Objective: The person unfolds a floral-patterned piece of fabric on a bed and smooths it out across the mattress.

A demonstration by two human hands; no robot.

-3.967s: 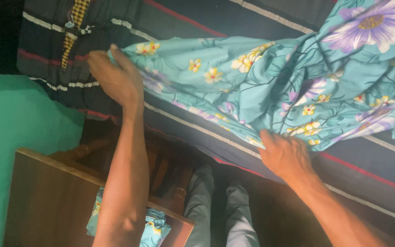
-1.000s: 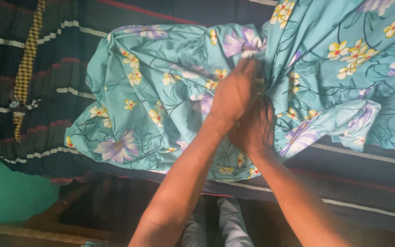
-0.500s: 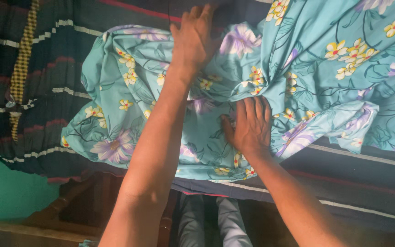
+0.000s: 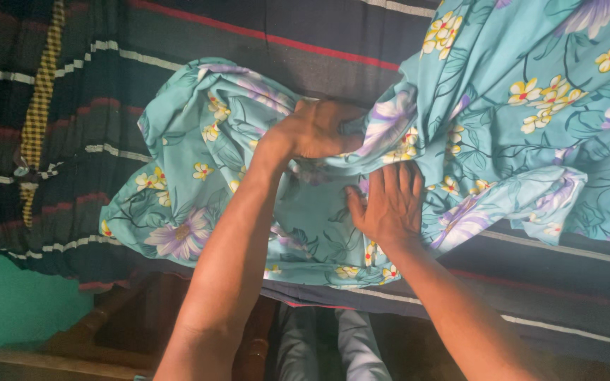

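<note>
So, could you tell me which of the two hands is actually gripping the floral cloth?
The left hand: its fingers are closed on a bunched fold of the turquoise floral cloth. The right hand only lies flat and open on it.

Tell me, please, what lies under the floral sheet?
The floral sheet lies on a dark striped blanket. The right hand presses it flat; whatever is beneath the bunched part stays hidden.

Dark striped bed cover [image 4: 178, 42] — teal floral cloth [image 4: 517, 127] crumpled on top
</note>
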